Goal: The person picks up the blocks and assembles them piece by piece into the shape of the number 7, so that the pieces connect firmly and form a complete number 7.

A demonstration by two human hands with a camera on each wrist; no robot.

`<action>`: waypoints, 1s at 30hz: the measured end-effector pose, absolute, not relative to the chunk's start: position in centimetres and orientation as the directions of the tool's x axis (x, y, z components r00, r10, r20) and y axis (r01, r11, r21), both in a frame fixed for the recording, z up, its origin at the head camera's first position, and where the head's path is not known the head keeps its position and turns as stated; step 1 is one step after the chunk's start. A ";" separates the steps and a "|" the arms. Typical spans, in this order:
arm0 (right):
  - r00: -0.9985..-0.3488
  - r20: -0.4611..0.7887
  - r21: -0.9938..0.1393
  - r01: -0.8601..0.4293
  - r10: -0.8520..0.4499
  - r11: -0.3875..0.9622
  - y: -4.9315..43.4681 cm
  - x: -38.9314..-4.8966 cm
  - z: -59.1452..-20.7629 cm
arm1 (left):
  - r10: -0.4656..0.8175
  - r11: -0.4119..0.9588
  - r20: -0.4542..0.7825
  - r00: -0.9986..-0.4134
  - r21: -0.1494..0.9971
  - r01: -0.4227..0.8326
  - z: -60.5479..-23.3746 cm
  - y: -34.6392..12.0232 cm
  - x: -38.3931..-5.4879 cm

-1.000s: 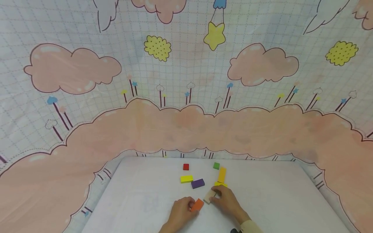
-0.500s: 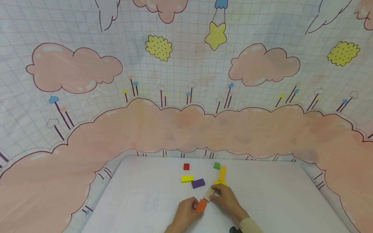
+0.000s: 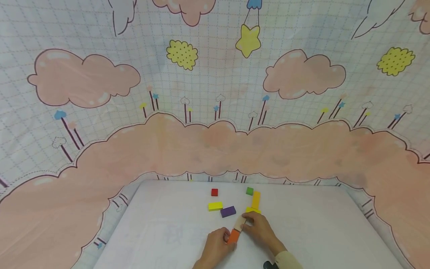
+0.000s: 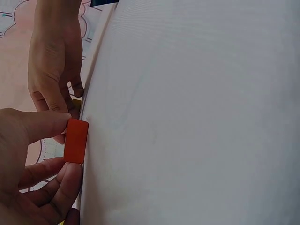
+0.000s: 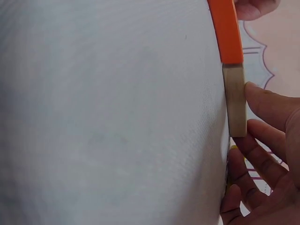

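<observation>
Closed up since 1 sec. ago: the gap btwn the orange block (image 3: 233,237) and the plain wood block (image 3: 240,223), w/ orange moved far and right to meet wood's near end. L hand (image 3: 216,244) pinches orange btwn thumb and fingertips; R hand (image 3: 260,228) is part-curled, thumb and fingertips lightly gripping wood. R wrist view shows both blocks end to end, faces approx. in line.

Just beyond R hand's fingers sits the R yellow block (image 3: 253,210); fingers hide whether wood touches it. An amber block (image 3: 256,200) meets its far side, w/ a green cube (image 3: 249,191) beside amber's far end, contact unclear.

Status, by the look of it: orange-to-wood join made, tho neither hand is off yet; amber and R yellow block already together. Apparently unused so far: purple block (image 3: 228,212), L yellow block (image 3: 215,206) and red cube (image 3: 214,192), all to the left; purple and L yellow block are touching or nearly so.

Room: white table (image 3: 161,224) runs wide open left and right of the group, side edges well apart from it. Tightest is the far edge, near red and green, w/ patterned cloth (image 3: 208,149) behind. Purple limits space on wood's far left.
</observation>
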State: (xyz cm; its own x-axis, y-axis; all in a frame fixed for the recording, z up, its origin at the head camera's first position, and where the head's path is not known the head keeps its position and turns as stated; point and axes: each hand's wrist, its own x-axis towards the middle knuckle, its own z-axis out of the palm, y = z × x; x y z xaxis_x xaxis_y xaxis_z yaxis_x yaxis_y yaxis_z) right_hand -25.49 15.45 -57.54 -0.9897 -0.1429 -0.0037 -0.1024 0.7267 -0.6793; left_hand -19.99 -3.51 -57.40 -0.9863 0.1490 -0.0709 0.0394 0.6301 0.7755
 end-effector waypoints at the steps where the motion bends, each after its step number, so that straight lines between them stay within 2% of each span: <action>1: -0.990 -0.001 -0.680 -0.104 -0.143 0.726 15.5 -25.5 -57.6 | 0.148 0.630 -0.070 -0.986 0.776 0.039 -57.4 -3.5 -20.0; 16: -0.984 -0.036 -0.670 -0.105 -0.174 0.735 15.4 -25.8 -57.6 | 0.130 0.658 -0.101 -0.986 0.753 0.010 -57.3 -3.0 -20.0; 30: -0.981 -0.019 -0.671 -0.131 -0.194 0.730 15.4 -25.7 -57.5 | 0.133 0.694 -0.134 -0.982 0.720 -0.004 -57.3 -2.8 -20.2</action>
